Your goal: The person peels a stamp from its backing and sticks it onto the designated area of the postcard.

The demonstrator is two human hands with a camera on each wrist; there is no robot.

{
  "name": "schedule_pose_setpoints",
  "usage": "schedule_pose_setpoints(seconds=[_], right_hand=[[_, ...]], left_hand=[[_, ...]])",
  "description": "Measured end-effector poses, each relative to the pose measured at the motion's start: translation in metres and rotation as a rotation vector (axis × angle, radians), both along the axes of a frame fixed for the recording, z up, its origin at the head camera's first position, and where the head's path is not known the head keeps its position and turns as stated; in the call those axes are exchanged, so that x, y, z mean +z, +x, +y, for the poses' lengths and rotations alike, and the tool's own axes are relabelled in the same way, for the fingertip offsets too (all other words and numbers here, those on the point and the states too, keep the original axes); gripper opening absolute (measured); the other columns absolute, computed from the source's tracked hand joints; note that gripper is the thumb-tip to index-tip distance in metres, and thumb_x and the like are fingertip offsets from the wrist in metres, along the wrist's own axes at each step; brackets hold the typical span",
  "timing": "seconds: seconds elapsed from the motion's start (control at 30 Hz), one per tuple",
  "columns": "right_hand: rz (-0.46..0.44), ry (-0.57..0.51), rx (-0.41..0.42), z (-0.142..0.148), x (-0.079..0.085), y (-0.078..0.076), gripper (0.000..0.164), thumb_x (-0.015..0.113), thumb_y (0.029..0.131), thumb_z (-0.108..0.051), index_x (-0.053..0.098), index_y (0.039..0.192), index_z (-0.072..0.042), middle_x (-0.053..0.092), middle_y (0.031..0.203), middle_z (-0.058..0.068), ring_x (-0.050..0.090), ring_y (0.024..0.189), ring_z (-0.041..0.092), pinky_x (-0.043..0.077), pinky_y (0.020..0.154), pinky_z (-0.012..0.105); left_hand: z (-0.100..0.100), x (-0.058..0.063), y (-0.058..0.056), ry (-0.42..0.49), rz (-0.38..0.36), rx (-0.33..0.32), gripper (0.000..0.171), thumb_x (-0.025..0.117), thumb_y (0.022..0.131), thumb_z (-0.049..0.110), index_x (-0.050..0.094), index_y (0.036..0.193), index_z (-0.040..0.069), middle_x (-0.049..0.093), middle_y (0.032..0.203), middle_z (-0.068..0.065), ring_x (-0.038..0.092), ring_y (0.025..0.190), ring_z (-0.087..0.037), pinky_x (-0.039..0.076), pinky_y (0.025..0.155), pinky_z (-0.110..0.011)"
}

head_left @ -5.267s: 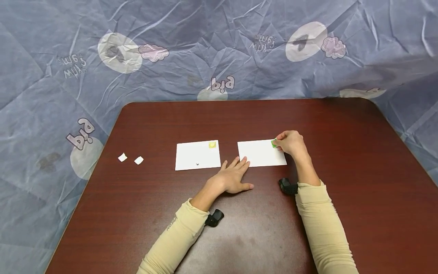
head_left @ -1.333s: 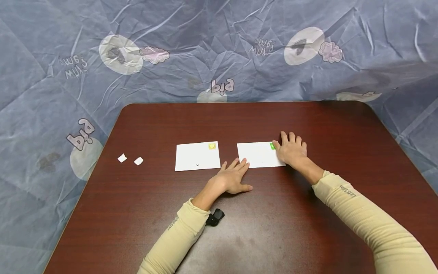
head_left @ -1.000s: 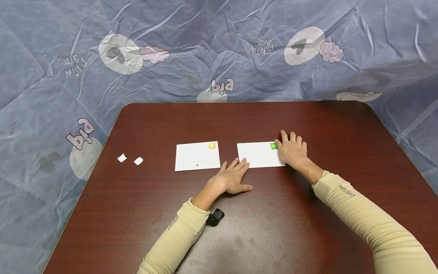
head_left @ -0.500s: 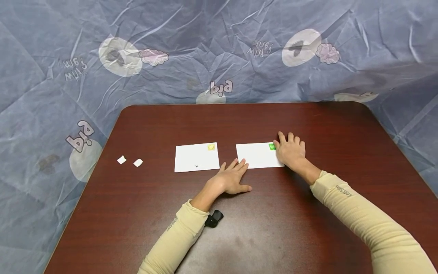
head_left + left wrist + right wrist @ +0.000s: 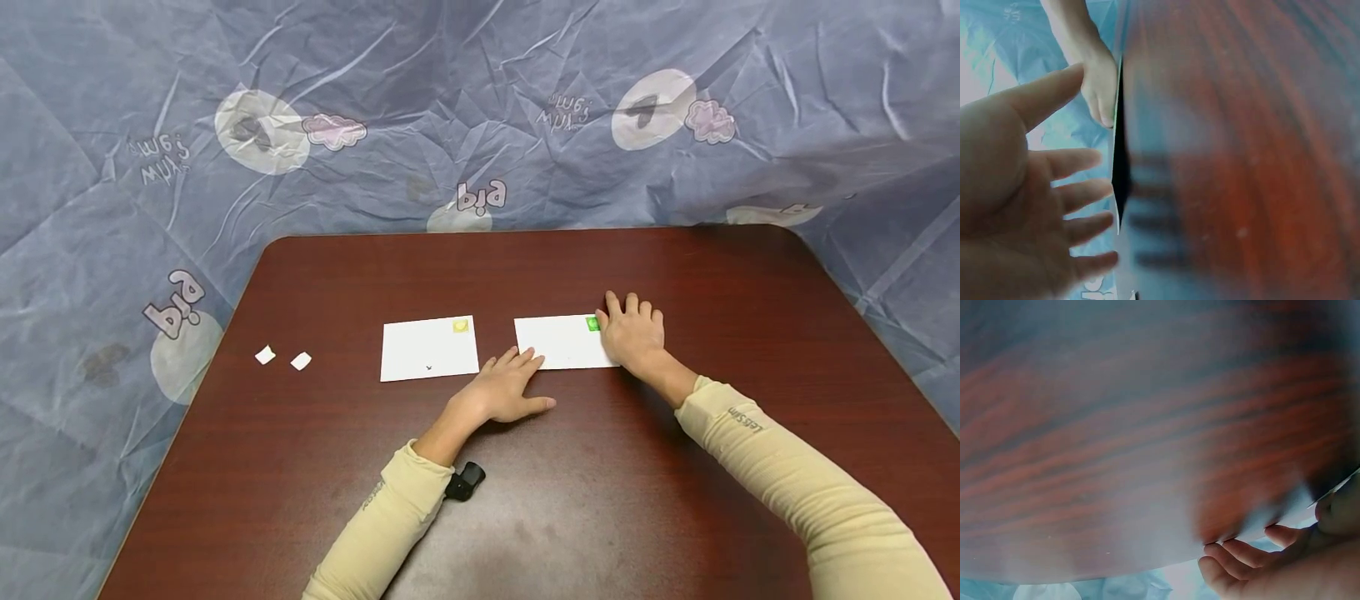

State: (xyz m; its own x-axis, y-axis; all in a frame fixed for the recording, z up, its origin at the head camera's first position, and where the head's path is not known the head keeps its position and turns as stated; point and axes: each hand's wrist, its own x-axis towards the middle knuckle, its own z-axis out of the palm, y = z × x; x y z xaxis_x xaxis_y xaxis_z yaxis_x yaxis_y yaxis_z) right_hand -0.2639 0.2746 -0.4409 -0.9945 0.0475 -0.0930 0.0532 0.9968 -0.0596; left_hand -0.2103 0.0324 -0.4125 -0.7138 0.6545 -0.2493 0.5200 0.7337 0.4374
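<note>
In the head view, a white envelope lies flat at the table's middle, a small green stamp in its upper right corner. My right hand rests over its right end, fingers spread, thumb beside the stamp. The hand covers that edge. My left hand lies palm down, its fingertips at the lower left corner of the same envelope. To the left is a second envelope with a yellow stamp and a tiny dark mark. In the left wrist view, the left hand's fingers are straight.
Two small white paper pieces lie at the left on the brown table. A wrinkled blue printed cloth hangs behind the table's far edge. A black wrist camera sits on the left wrist.
Earlier the right hand pinched the green stamp at the envelope's corner. It has let go and moved onto the envelope's right end, fingers spread. The left hand stays nearly in place.
</note>
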Motion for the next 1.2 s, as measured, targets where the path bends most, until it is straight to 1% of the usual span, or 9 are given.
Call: schedule_pose_setpoints(seconds=[0.1, 0.2, 0.33, 0.43, 0.5, 0.6, 0.67, 0.97, 1.2], right_hand=[[0.01, -0.001, 0.004, 0.0, -0.001, 0.0, 0.052, 0.027, 0.104, -0.032, 0.027, 0.145, 0.0, 0.029, 0.135, 0.034, 0.03, 0.12, 0.053, 0.023, 0.098, 0.063], [0.021, -0.004, 0.005, 0.0, -0.001, 0.0, 0.051, 0.027, 0.104, -0.032, 0.027, 0.144, 0.0, 0.029, 0.135, 0.034, 0.03, 0.119, 0.052, 0.023, 0.098, 0.062], [0.031, -0.013, 0.004, 0.001, -0.002, 0.001, 0.051, 0.026, 0.105, -0.031, 0.028, 0.144, 0.0, 0.029, 0.135, 0.034, 0.03, 0.119, 0.052, 0.024, 0.097, 0.062], [0.036, -0.015, 0.007, 0.001, -0.002, 0.001, 0.051, 0.027, 0.104, -0.031, 0.028, 0.144, 0.001, 0.029, 0.135, 0.035, 0.03, 0.119, 0.052, 0.025, 0.096, 0.062], [0.039, -0.014, 0.01, 0.001, -0.002, 0.001, 0.051, 0.027, 0.104, -0.031, 0.029, 0.144, 0.001, 0.029, 0.135, 0.035, 0.03, 0.118, 0.052, 0.026, 0.096, 0.062], [0.042, -0.016, 0.012, 0.002, -0.002, 0.001, 0.051, 0.027, 0.104, -0.031, 0.029, 0.144, 0.001, 0.029, 0.135, 0.035, 0.03, 0.119, 0.052, 0.026, 0.096, 0.062], [0.037, -0.015, 0.011, 0.002, -0.002, 0.001, 0.051, 0.027, 0.105, -0.031, 0.028, 0.144, 0.001, 0.029, 0.135, 0.035, 0.03, 0.119, 0.053, 0.027, 0.096, 0.062], [0.017, -0.021, 0.009, 0.003, -0.002, 0.001, 0.052, 0.026, 0.105, -0.032, 0.026, 0.145, 0.001, 0.027, 0.136, 0.034, 0.028, 0.119, 0.052, 0.028, 0.095, 0.062], [0.02, -0.014, 0.011, 0.003, -0.003, 0.001, 0.052, 0.026, 0.105, -0.031, 0.026, 0.145, 0.001, 0.026, 0.137, 0.035, 0.028, 0.12, 0.052, 0.028, 0.095, 0.062]], left_hand=[[-0.002, 0.002, -0.007, 0.215, 0.13, 0.063, 0.055, 0.055, 0.096, 0.04, 0.045, 0.142, 0.011, 0.042, 0.145, -0.009, 0.035, 0.135, -0.024, 0.031, 0.106, -0.043], [-0.009, 0.002, -0.017, 0.433, 0.265, 0.191, 0.039, 0.057, 0.097, 0.029, 0.057, 0.132, 0.013, 0.055, 0.132, -0.006, 0.05, 0.122, -0.023, 0.046, 0.091, -0.041], [-0.029, -0.002, -0.032, 0.551, 0.304, 0.4, 0.031, 0.053, 0.098, 0.018, 0.06, 0.128, 0.014, 0.057, 0.128, -0.006, 0.052, 0.118, -0.027, 0.05, 0.08, -0.044], [-0.046, -0.007, -0.043, 0.513, 0.251, 0.509, 0.034, 0.049, 0.099, 0.013, 0.056, 0.132, 0.01, 0.051, 0.135, -0.011, 0.044, 0.126, -0.031, 0.045, 0.092, -0.047], [-0.054, -0.009, -0.049, 0.453, 0.199, 0.537, 0.037, 0.046, 0.1, 0.012, 0.05, 0.137, 0.006, 0.043, 0.142, -0.014, 0.034, 0.134, -0.034, 0.035, 0.103, -0.048], [-0.06, -0.013, -0.057, 0.32, 0.116, 0.519, 0.044, 0.041, 0.102, 0.014, 0.037, 0.144, 0.002, 0.027, 0.152, -0.017, 0.013, 0.142, -0.035, 0.013, 0.112, -0.051], [-0.062, -0.014, -0.061, 0.23, 0.074, 0.492, 0.047, 0.037, 0.103, 0.016, 0.03, 0.148, 0.002, 0.018, 0.155, -0.016, 0.006, 0.143, -0.035, 0.007, 0.112, -0.053], [-0.06, -0.018, -0.072, -0.012, -0.006, 0.457, 0.055, 0.034, 0.104, 0.027, 0.017, 0.152, 0.007, 0.006, 0.158, -0.011, -0.001, 0.143, -0.031, 0.001, 0.111, -0.054], [-0.055, -0.021, -0.071, -0.072, 0.002, 0.464, 0.058, 0.031, 0.104, 0.033, 0.012, 0.153, 0.008, 0.002, 0.158, -0.009, -0.003, 0.143, -0.03, 0.0, 0.111, -0.054]])
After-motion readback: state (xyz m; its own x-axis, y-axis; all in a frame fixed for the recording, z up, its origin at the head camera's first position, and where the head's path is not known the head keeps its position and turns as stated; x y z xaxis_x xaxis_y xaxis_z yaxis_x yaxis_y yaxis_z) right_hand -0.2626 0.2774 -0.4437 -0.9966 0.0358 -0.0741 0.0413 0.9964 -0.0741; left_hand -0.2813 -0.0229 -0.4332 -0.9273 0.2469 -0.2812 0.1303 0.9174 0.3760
